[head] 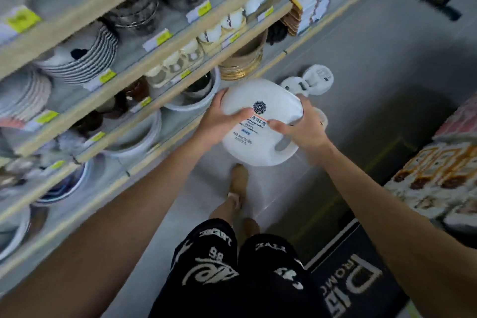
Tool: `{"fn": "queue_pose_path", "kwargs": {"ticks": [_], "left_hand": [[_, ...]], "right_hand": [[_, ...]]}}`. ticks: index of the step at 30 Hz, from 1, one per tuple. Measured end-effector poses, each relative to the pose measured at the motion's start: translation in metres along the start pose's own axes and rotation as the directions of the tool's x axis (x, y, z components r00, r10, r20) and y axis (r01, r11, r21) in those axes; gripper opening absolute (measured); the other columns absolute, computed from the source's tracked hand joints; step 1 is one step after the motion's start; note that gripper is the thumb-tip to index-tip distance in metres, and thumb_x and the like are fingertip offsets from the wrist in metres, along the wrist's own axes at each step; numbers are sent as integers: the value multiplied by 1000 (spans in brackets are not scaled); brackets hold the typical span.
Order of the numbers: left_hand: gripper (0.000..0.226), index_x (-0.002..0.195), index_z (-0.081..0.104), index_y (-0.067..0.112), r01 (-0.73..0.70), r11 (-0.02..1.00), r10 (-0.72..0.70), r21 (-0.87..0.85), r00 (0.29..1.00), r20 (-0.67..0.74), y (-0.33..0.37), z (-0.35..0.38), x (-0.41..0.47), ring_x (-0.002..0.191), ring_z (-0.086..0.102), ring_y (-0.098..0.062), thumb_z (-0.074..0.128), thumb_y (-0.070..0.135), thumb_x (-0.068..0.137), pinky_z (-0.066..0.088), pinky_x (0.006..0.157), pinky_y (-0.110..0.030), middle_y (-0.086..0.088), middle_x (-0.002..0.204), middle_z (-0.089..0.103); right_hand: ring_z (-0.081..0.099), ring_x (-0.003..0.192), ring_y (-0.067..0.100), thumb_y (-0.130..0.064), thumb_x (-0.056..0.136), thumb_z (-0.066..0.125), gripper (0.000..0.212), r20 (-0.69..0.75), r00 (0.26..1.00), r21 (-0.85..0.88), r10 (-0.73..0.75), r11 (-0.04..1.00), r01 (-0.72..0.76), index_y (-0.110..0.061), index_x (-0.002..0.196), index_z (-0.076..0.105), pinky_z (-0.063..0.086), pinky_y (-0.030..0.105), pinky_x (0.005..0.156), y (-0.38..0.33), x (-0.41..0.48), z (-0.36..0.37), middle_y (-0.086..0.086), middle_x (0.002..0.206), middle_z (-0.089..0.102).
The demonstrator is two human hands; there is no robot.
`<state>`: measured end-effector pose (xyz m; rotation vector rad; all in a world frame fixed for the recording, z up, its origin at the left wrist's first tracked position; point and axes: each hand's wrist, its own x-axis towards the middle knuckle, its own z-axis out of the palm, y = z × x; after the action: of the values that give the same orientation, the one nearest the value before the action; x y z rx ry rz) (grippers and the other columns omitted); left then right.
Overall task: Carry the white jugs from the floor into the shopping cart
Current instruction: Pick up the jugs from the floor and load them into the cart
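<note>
Both hands are gripping one white jug (pixel 254 121) above the floor (pixel 361 46): left hand (pixel 219 121) clasping its side, right hand (pixel 299 126) closing by the handle. Beyond, more jugs (pixel 309 81) are standing beside the shelves (pixel 144 59).

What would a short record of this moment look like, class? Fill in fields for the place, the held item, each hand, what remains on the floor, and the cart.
place: shop aisle, shelves of bowls on the person's left
held item: white jug, lifted above the floor
left hand: grips the jug's side
right hand: grips the jug's other side
on floor: more white jugs beyond the held one
cart: not in view
</note>
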<state>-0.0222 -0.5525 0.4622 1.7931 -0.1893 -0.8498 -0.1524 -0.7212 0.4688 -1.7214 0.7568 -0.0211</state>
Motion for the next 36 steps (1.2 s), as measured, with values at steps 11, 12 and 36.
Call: {"fn": "queue_pose_path", "kwargs": {"ticks": [11, 12, 36], "left_hand": [[93, 126, 47, 28, 2, 982, -110, -189, 818, -565, -73, -137, -226, 108, 60, -12, 74, 62, 44, 50, 96, -37, 7, 118, 62], [98, 129, 46, 26, -3, 979, -123, -205, 792, -598, -80, -150, -245, 110, 60, -13, 73, 64, 43, 49, 97, -39, 7, 121, 61], [77, 128, 43, 29, -175, 887, -408, -428, 141, -902, -343, -506, -709, 100, 62, -13, 77, 55, 65, 55, 86, -38, 5, 117, 59]], "right_hand": [[59, 89, -4, -27, 67, 86, 65, 485, 864, -139, -134, 964, 227, -29, 117, 44, 48, 14, 75, -80, -104, 177, -21, 96, 59], [57, 86, -10, -22, 70, 84, 64, 526, 839, -130, -140, 962, 241, -30, 117, 41, 48, 11, 74, -87, -114, 196, -22, 96, 58], [59, 106, 12, -26, 68, 85, 83, 984, 151, -11, -97, 804, 594, -18, 135, 38, 52, 39, 93, -177, -490, 761, -4, 121, 58]]}}
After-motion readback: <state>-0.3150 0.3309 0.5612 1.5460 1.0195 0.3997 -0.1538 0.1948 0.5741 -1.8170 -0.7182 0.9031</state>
